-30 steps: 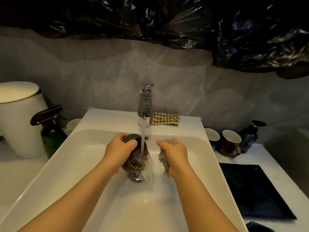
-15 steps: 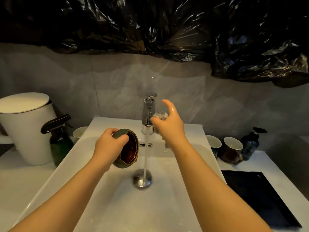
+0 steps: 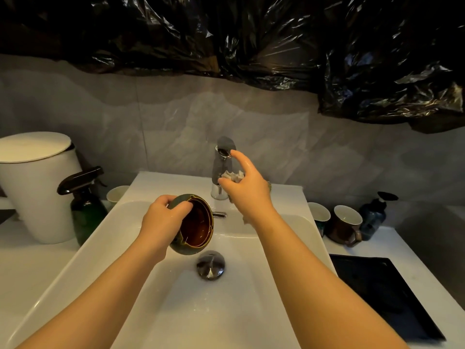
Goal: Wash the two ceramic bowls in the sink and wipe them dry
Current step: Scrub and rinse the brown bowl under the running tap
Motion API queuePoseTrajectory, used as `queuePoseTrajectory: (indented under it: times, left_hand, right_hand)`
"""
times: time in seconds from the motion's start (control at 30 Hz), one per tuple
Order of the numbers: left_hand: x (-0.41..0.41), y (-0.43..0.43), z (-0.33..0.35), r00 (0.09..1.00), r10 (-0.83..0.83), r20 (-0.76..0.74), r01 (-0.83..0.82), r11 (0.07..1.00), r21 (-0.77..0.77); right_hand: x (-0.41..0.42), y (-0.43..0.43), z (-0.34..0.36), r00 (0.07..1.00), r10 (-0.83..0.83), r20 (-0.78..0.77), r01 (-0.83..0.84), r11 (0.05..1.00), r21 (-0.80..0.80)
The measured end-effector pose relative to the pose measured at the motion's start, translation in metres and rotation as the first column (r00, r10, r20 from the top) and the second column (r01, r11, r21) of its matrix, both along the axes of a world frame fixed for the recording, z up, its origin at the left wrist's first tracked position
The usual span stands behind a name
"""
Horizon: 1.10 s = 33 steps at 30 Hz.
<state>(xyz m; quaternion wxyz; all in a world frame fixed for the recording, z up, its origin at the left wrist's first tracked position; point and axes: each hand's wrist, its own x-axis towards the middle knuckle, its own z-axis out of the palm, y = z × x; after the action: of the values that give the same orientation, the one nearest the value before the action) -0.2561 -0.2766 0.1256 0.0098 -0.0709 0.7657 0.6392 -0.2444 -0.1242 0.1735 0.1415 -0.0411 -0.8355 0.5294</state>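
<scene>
One green-and-brown ceramic bowl (image 3: 198, 226) is showing at centre. Three cups are standing: one pale cup (image 3: 116, 195) at left, one white-lined dark cup (image 3: 319, 214) and one brown mug (image 3: 348, 224) at right. Two bottles are flanking the white sink (image 3: 113, 248): a green spray bottle (image 3: 86, 215) and a blue pump bottle (image 3: 373, 219). One pale crumpled cloth (image 3: 232, 176) is showing above centre.

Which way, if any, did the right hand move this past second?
Yes: the right hand, gripping a rag, rose from the sink beside the bowl up to the tap lever.
</scene>
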Motion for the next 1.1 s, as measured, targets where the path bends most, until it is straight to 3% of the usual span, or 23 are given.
queuePoseTrajectory:
  times: [0.1,0.27,0.33,0.37,0.4,0.47,0.5,0.57,0.67,0.77,0.87,1.0,1.1]
  left_hand:
    - [0.007,-0.003,-0.006,0.999,-0.020,-0.046,0.017,0.998,-0.068]
    - [0.025,-0.007,-0.022,0.989,-0.113,-0.095,0.084,0.961,-0.265]
    - [0.032,-0.006,-0.026,0.982,-0.157,-0.106,0.107,0.922,-0.373]
    - [0.035,-0.006,-0.029,0.978,-0.176,-0.111,0.115,0.901,-0.419]
    - [0.038,-0.006,-0.031,0.974,-0.193,-0.115,0.120,0.879,-0.461]
    - [0.041,-0.008,-0.034,0.964,-0.231,-0.132,0.125,0.831,-0.542]
    - [0.042,-0.009,-0.035,0.955,-0.254,-0.154,0.122,0.808,-0.577]
    - [0.042,-0.013,-0.036,0.928,-0.303,-0.215,0.105,0.768,-0.631]
    - [0.042,-0.017,-0.034,0.847,-0.423,-0.321,0.057,0.674,-0.737]
    - [0.039,-0.020,-0.035,0.564,-0.696,-0.444,-0.067,0.497,-0.865]
    - [0.035,-0.019,-0.034,0.351,-0.814,-0.463,-0.242,0.399,-0.884]
    - [0.033,-0.017,-0.028,0.201,-0.892,-0.404,-0.339,0.323,-0.884]
    - [0.031,-0.016,-0.021,0.150,-0.935,-0.322,-0.372,0.248,-0.895]
  right_hand:
    - [0.021,0.004,-0.020,0.997,-0.063,0.054,0.072,0.982,-0.176]
    - [0.055,0.008,-0.080,0.960,-0.061,0.275,0.090,0.992,-0.093]
    - [0.065,0.006,-0.101,0.939,-0.042,0.342,0.117,0.972,-0.204]
    - [0.068,0.005,-0.108,0.926,-0.023,0.376,0.168,0.919,-0.357]
    - [0.069,0.005,-0.111,0.906,0.023,0.422,0.241,0.792,-0.561]
    - [0.070,0.007,-0.116,0.878,0.158,0.452,0.366,0.386,-0.847]
    - [0.069,0.010,-0.119,0.886,0.173,0.430,0.384,0.246,-0.890]
    - [0.068,0.014,-0.123,0.898,0.133,0.418,0.398,0.156,-0.904]
    - [0.072,0.015,-0.124,0.894,0.090,0.438,0.417,0.187,-0.889]
    - [0.074,0.013,-0.124,0.874,0.113,0.472,0.435,0.249,-0.865]
    - [0.073,0.012,-0.123,0.872,0.136,0.471,0.424,0.276,-0.863]
    - [0.073,0.013,-0.125,0.868,0.134,0.479,0.422,0.311,-0.852]
    - [0.072,0.013,-0.128,0.862,0.127,0.491,0.431,0.328,-0.841]
